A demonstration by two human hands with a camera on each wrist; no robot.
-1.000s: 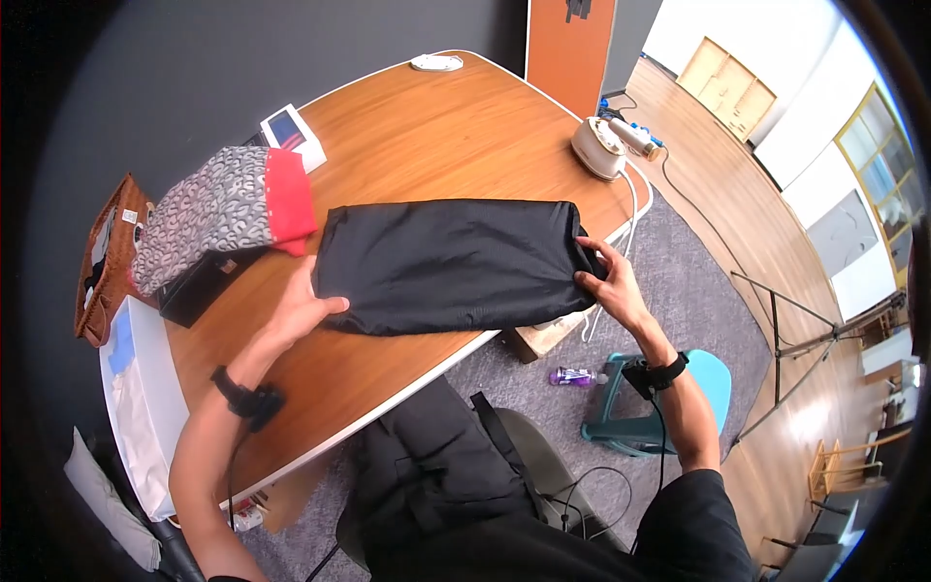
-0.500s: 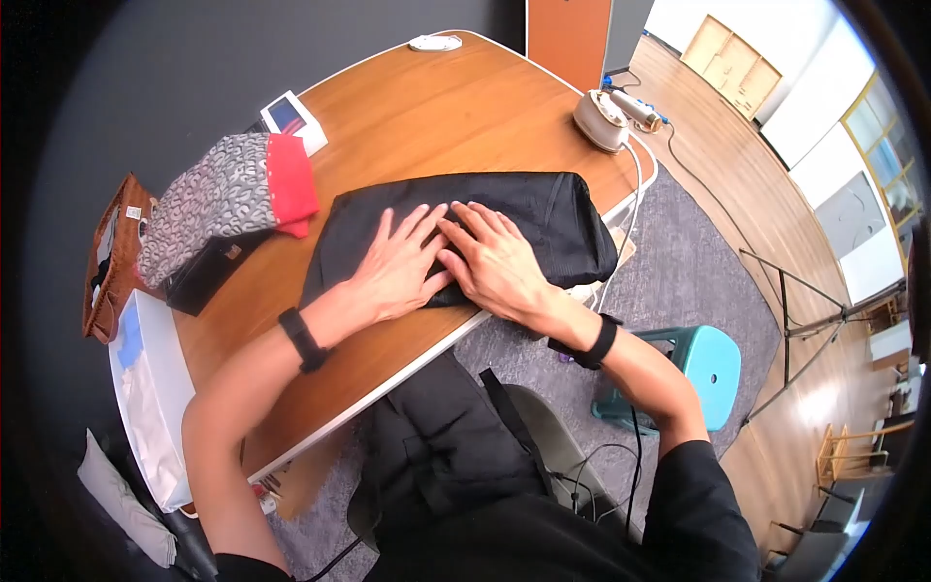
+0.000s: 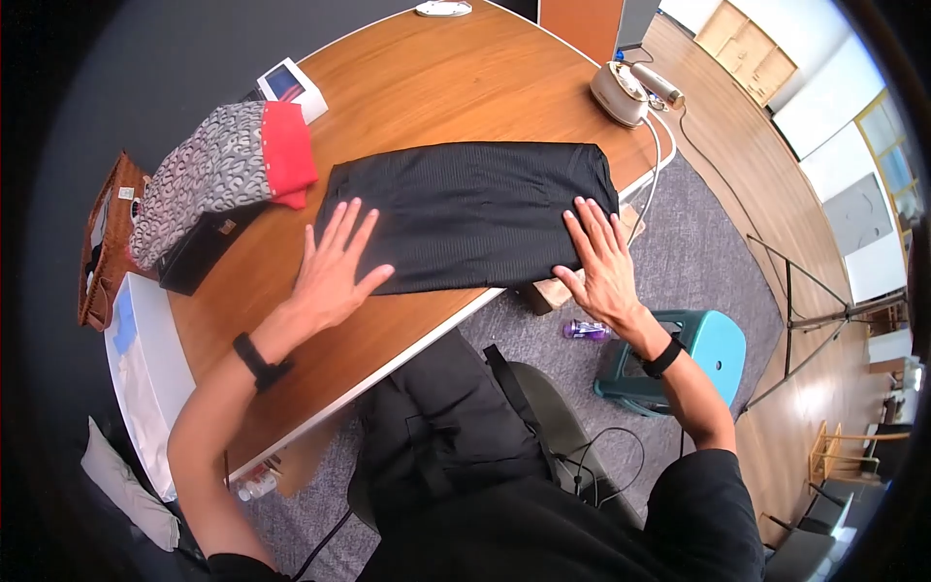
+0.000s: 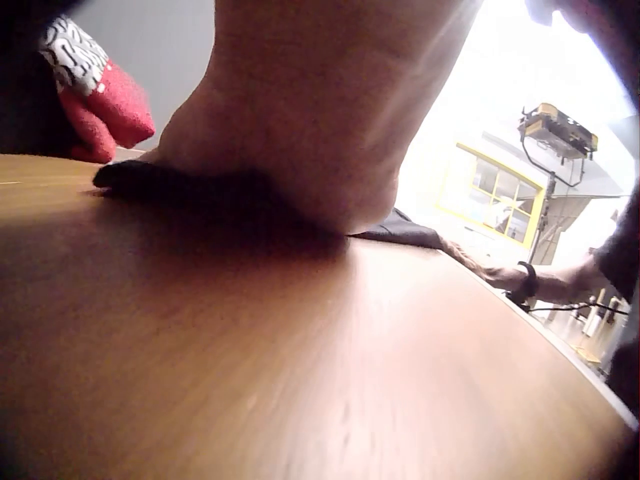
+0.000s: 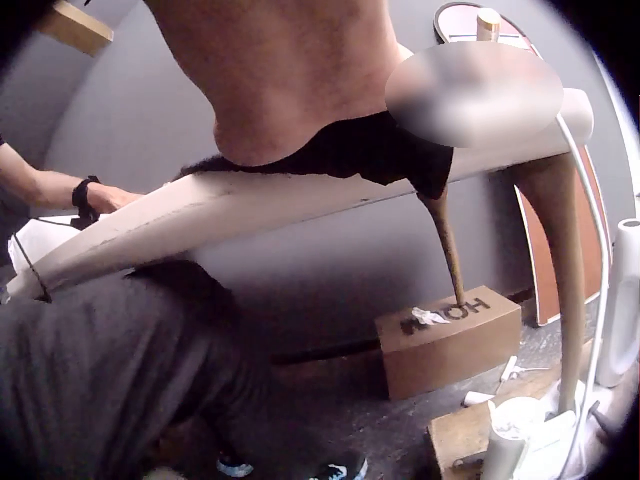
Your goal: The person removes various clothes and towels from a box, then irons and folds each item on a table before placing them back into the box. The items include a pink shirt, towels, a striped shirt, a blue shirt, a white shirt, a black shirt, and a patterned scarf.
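Observation:
A folded piece of black cloth point(image 3: 465, 213), ribbed and nearly flat, lies across the wooden table point(image 3: 465, 87). My left hand point(image 3: 335, 267) rests on its left end, fingers spread and straight. At the right end, my right hand point(image 3: 601, 272) lies palm down with extended fingers. In the left wrist view the heel of the left hand point(image 4: 300, 130) is close over the tabletop, with the cloth's dark edge beneath. The right wrist view shows the cloth point(image 5: 430, 165) hanging a little over the table edge, under the heel of the right hand.
Left of the cloth, a patterned grey and red fabric point(image 3: 208, 160) covers part of a black box point(image 3: 208, 252). Beyond are a brown bag point(image 3: 116, 213) and a white box point(image 3: 145, 388). A white corded appliance point(image 3: 621, 92) stands back right; a teal stool point(image 3: 716, 354) is on the floor.
My hands first left the cloth's ends and met flat at its middle. Now they have spread apart to the two ends, and the cloth lies flatter and straighter.

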